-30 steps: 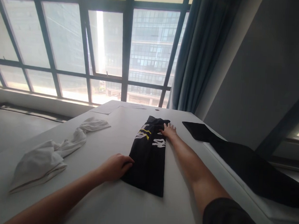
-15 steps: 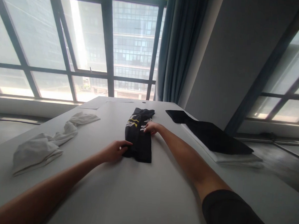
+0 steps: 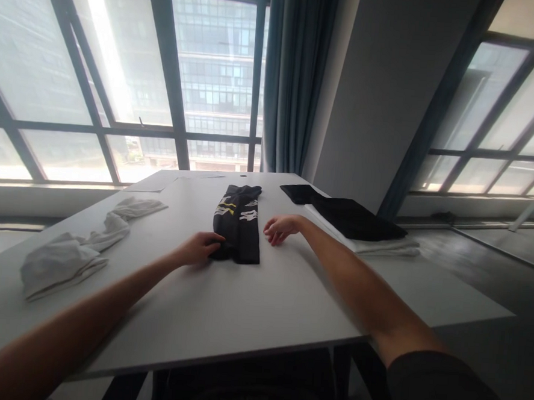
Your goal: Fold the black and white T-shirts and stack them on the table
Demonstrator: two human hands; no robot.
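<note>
A black printed garment, folded into a long narrow strip, lies lengthwise in front of me. White and yellow print shows across its far half. My left hand is at the strip's near left edge, thumb and fingers closed on the cloth there. To the right of the strip, a small gap away from it, my right hand hovers just over the table with loosely bent, parted fingers and nothing in them.
The white table carries a crumpled white cloth on the left. On the right, folded black cloth lies over folded white cloth. Thin white sheets lie at the far left, below the windows. The table's front edge is close to me.
My right hand has let go of the printed garment and moved off its right side. My left hand stays at the near left edge. The view has shifted, showing the table's front edge.
</note>
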